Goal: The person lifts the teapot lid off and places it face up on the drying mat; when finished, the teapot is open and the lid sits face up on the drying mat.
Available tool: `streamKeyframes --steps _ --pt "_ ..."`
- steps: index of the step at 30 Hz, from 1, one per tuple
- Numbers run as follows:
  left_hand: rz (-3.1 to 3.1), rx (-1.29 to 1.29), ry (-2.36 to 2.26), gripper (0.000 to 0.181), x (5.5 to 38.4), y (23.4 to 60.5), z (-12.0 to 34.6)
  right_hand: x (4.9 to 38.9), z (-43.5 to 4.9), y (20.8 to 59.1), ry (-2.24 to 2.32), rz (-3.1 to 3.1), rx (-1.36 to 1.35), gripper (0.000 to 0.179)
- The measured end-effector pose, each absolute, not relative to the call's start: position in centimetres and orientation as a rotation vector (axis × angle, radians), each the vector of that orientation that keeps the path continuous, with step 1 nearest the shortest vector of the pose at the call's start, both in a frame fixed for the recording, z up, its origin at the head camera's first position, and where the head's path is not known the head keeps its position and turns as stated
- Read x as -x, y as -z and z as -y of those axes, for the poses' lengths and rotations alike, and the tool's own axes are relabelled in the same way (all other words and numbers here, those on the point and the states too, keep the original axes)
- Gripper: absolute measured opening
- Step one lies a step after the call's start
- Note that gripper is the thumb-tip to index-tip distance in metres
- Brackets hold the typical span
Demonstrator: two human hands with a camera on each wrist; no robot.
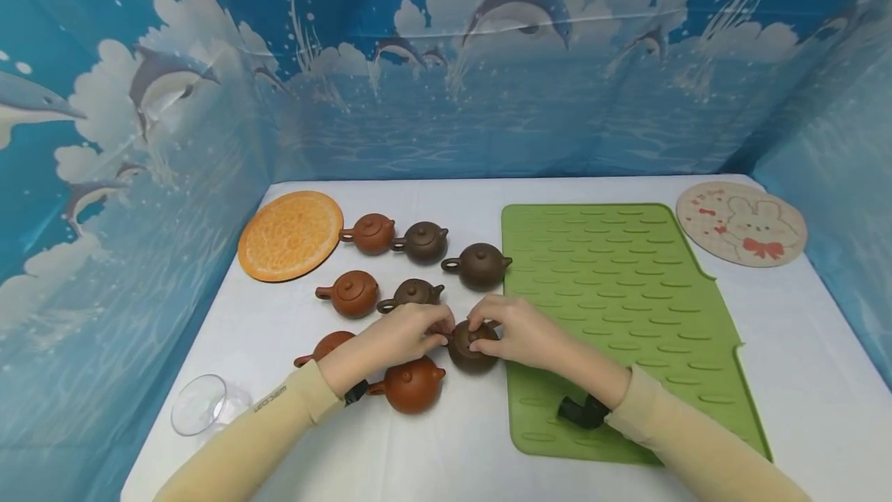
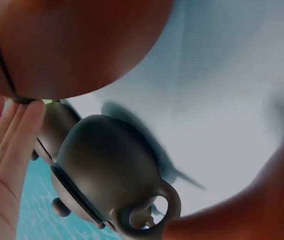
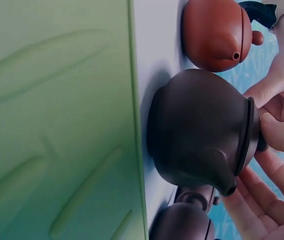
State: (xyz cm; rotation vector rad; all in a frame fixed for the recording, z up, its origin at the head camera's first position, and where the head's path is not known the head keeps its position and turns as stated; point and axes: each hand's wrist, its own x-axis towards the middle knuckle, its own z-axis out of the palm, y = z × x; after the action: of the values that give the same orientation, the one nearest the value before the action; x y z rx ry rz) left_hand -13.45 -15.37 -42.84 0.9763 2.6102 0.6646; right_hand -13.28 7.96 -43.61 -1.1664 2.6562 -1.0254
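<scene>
Both hands (image 1: 467,335) on dark teapot (image 1: 471,351)

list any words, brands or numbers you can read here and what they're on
Small grey print on the left sleeve: too small and blurred to read for certain.
Round rabbit mat: a rabbit, bows and hearts drawn on it, no words.
Teapots, green mat, orange-slice mat, dolphin backdrop: no text visible.
</scene>
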Motion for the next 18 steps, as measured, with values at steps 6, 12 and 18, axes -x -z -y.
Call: streamKeyframes --steps 6,12,18 --pt "-2.603 -0.954 -0.657 0.013 13.5 43.1 15.5 13.1 -8.0 43.6 1.068 -2.627 1.180 0.012" --pt "-2.604 -0.942 -0.680 0.017 13.4 43.4 15.5 13.2 -8.0 43.8 1.100 -2.604 1.171 0.011" --pt "-2.595 -0.910 -0.736 0.017 13.2 43.9 15.4 13.1 -8.4 44.0 1.101 -2.603 1.149 0.010"
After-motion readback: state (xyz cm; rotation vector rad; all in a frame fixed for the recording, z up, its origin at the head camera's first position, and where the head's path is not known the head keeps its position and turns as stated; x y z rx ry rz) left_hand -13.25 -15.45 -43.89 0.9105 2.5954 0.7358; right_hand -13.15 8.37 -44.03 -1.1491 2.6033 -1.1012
